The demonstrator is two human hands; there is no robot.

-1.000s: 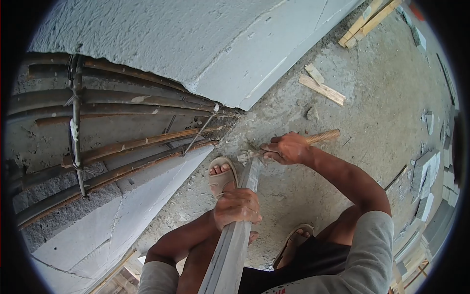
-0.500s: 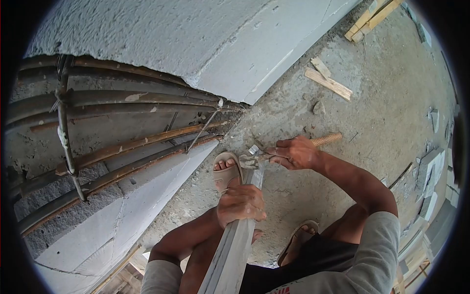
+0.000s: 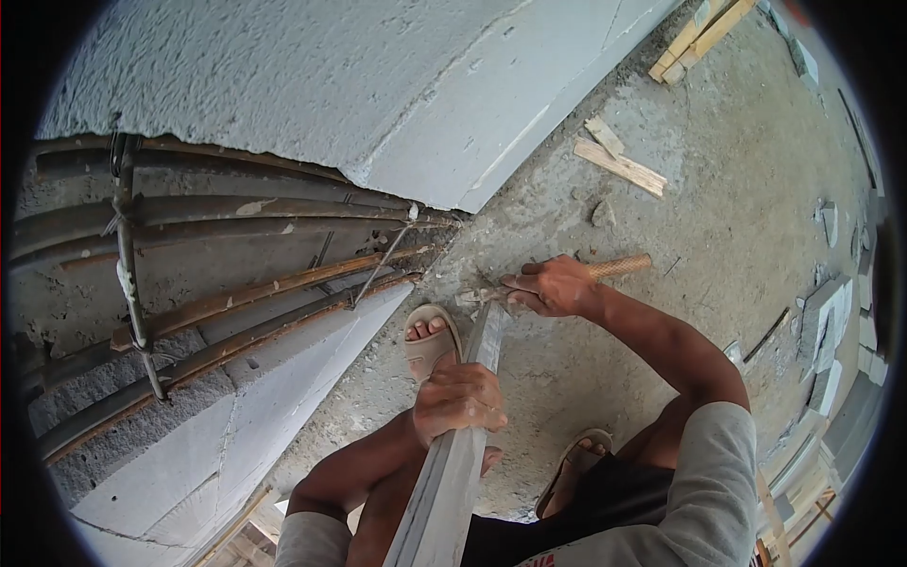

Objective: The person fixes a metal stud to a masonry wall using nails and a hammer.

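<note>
My left hand is wrapped round a long grey bar, which slants from the bottom of the view up to the floor near my sandalled foot. To the right, my right hand grips a hammer by its handle, whose patterned end sticks out past the hand. The hammer's head lies at the far end of the bar; whether they touch is hard to tell.
Rusty steel bars run across a gap at the left, between a pale block wall and a lower pale wall. Wood scraps, a stone and longer timbers lie on the concrete floor. Block pieces lie at right.
The hammer head has shifted slightly left relative to the bar's far end, and its metal face has turned. My left hand keeps its hold. The whole view has shifted a little.
</note>
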